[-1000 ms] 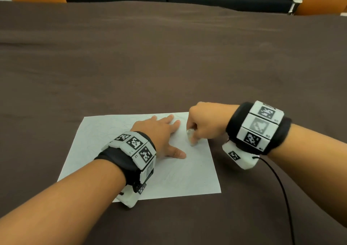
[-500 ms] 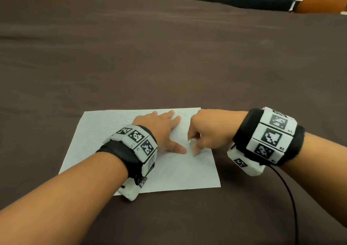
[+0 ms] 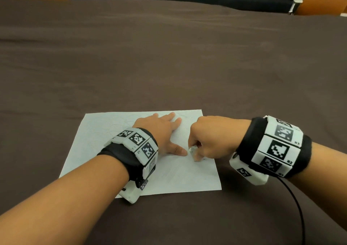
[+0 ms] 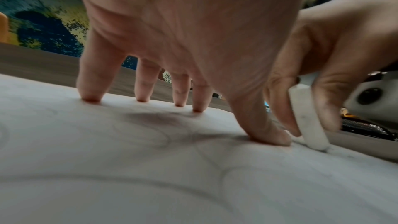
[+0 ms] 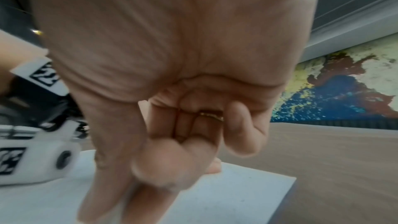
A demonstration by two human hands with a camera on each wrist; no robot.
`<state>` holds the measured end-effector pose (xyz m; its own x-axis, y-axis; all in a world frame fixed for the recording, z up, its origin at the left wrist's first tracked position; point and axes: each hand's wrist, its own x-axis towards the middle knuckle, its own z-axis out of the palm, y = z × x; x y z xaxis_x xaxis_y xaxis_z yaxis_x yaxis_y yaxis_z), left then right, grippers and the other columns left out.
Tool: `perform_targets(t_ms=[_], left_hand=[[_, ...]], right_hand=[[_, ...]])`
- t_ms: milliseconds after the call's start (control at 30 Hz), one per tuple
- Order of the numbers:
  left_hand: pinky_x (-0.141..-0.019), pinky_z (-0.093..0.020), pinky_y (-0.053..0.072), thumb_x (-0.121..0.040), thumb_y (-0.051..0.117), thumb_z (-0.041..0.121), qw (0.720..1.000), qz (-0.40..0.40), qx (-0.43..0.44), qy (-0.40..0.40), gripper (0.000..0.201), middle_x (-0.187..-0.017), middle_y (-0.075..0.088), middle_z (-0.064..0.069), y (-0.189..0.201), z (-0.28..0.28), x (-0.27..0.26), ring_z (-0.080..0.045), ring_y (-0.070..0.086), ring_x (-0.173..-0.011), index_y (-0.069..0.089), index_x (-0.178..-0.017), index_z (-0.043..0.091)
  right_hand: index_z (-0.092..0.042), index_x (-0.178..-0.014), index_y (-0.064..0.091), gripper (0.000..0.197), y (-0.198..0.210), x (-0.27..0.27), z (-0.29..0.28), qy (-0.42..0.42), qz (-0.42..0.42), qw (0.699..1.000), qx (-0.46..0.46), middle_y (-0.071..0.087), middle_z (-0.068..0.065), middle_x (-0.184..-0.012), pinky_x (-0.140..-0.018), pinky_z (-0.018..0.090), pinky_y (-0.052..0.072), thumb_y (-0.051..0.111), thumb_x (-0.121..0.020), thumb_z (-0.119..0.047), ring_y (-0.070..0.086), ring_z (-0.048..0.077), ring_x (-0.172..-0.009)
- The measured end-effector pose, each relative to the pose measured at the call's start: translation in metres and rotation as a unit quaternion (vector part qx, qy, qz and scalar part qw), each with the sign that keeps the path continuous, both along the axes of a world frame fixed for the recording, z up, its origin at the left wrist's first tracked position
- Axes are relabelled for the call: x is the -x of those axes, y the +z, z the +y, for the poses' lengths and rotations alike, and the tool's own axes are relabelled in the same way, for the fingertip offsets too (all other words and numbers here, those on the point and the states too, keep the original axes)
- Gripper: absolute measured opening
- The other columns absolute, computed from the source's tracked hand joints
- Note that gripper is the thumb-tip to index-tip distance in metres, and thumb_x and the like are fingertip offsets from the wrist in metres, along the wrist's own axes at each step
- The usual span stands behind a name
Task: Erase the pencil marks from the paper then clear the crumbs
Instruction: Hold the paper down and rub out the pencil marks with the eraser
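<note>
White paper (image 3: 169, 173) bears faint looping pencil marks (image 4: 163, 140); left hand (image 3: 159, 134) flat on it, right hand (image 3: 208, 141), at its 3 o'clock, pinches eraser (image 4: 305, 118).

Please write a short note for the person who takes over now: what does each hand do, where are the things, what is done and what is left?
Left hand: fingers spread, pressing the paper flat on the brown table.
Right hand: pinches the white eraser, whose tip is on the sheet beside the left thumb, near the right edge.
Done: cannot say how much; erasing is under way.
Left: faint curved pencil marks remain over much of the sheet, and small crumbs near the eraser tip. Finish erasing, then clear the crumbs.
</note>
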<state>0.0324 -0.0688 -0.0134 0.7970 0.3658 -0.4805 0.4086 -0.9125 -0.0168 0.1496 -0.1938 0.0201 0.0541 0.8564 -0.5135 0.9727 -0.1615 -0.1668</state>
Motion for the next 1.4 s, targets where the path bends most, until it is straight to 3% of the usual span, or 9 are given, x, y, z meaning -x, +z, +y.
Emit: perform_targets(t_ms=[200, 367, 700, 833, 1033, 1167, 1267, 1333, 1400], left_hand=[[-0.107, -0.049, 0.036, -0.072, 0.046, 0.088, 1.0, -0.005, -0.004, -0.003, 0.106, -0.164, -0.001, 0.018, 0.001, -0.001, 0.001, -0.024, 0.014, -0.15, 0.004, -0.156, 0.038], [-0.107, -0.049, 0.035, -0.073, 0.046, 0.087, 1.0, 0.001, -0.003, 0.0, 0.106, -0.164, -0.002, 0.018, 0.001, -0.001, 0.001, -0.025, 0.013, -0.15, 0.003, -0.156, 0.038], [-0.109, -0.05, 0.034, -0.072, 0.045, 0.088, 1.0, 0.002, -0.006, -0.006, 0.107, -0.164, -0.004, 0.017, 0.001, 0.0, 0.0, -0.025, 0.012, -0.15, 0.002, -0.156, 0.038], [-0.109, -0.049, 0.035, -0.072, 0.045, 0.088, 1.0, 0.006, -0.006, -0.004, 0.106, -0.164, -0.004, 0.017, 0.003, -0.001, 0.0, -0.024, 0.013, -0.15, 0.002, -0.156, 0.038], [-0.109, -0.05, 0.033, -0.072, 0.046, 0.088, 1.0, 0.004, -0.004, 0.003, 0.106, -0.164, -0.005, 0.019, 0.002, -0.001, 0.001, -0.025, 0.011, -0.151, 0.001, -0.156, 0.039], [-0.11, -0.05, 0.033, -0.072, 0.047, 0.087, 1.0, 0.001, -0.003, 0.003, 0.107, -0.163, -0.004, 0.019, 0.002, 0.0, 0.0, -0.024, 0.011, -0.151, 0.001, -0.156, 0.039], [-0.11, -0.049, 0.032, -0.073, 0.047, 0.087, 1.0, 0.002, -0.003, 0.001, 0.106, -0.164, -0.005, 0.019, 0.003, -0.002, 0.0, -0.024, 0.012, -0.151, 0.001, -0.156, 0.038], [-0.109, -0.048, 0.032, -0.074, 0.046, 0.087, 1.0, 0.001, -0.005, -0.002, 0.105, -0.164, -0.004, 0.018, 0.003, -0.002, 0.001, -0.024, 0.013, -0.15, 0.002, -0.156, 0.038], [-0.108, -0.048, 0.034, -0.074, 0.046, 0.087, 1.0, 0.003, -0.007, -0.002, 0.105, -0.164, -0.004, 0.019, 0.003, -0.002, 0.001, -0.024, 0.015, -0.149, 0.002, -0.156, 0.038]], right_hand=[[-0.026, -0.093, 0.079, 0.011, 0.005, -0.019, 0.021, -0.048, -0.009, 0.998, -0.034, 0.069, -0.007, -0.08, -0.077, 0.038, 0.058, 0.076, -0.087, -0.035, 0.064, 0.019, -0.081], [-0.026, -0.091, 0.08, 0.01, 0.002, -0.02, 0.021, -0.058, -0.006, 0.997, -0.052, 0.068, -0.008, -0.077, -0.075, 0.038, 0.058, 0.072, -0.089, -0.03, 0.064, 0.02, -0.08], [-0.026, -0.107, 0.08, 0.023, 0.0, -0.011, -0.005, -0.034, 0.046, 0.998, -0.02, 0.077, -0.008, -0.098, -0.088, 0.039, 0.057, 0.075, -0.088, -0.04, 0.066, 0.014, -0.091], [-0.024, -0.102, 0.081, 0.02, 0.0, -0.025, 0.009, -0.066, 0.03, 0.995, -0.066, 0.076, -0.006, -0.093, -0.086, 0.041, 0.058, 0.076, -0.088, -0.038, 0.066, 0.017, -0.088], [-0.018, -0.096, 0.078, 0.021, -0.013, -0.014, -0.014, -0.034, 0.039, 0.996, -0.076, 0.076, -0.001, -0.087, -0.077, 0.042, 0.057, 0.068, -0.089, -0.034, 0.065, 0.02, -0.077], [-0.024, -0.103, 0.08, 0.019, -0.007, -0.003, -0.028, -0.001, 0.078, 0.996, -0.045, 0.076, -0.011, -0.096, -0.078, 0.029, 0.054, 0.069, -0.091, -0.033, 0.062, 0.008, -0.077], [-0.027, -0.108, 0.079, 0.021, -0.001, -0.008, -0.02, -0.003, 0.081, 0.996, -0.033, 0.073, -0.016, -0.09, -0.067, 0.016, 0.045, 0.073, -0.09, -0.036, 0.057, -0.003, -0.067], [-0.028, -0.107, 0.08, 0.021, 0.0, -0.015, -0.01, -0.025, 0.061, 0.996, -0.055, 0.073, -0.015, -0.087, -0.07, 0.021, 0.048, 0.074, -0.09, -0.038, 0.056, -0.001, -0.067], [-0.028, -0.104, 0.08, 0.018, -0.001, -0.018, -0.004, -0.041, 0.045, 0.995, -0.078, 0.075, -0.011, -0.089, -0.078, 0.033, 0.055, 0.074, -0.089, -0.037, 0.059, 0.006, -0.074]])
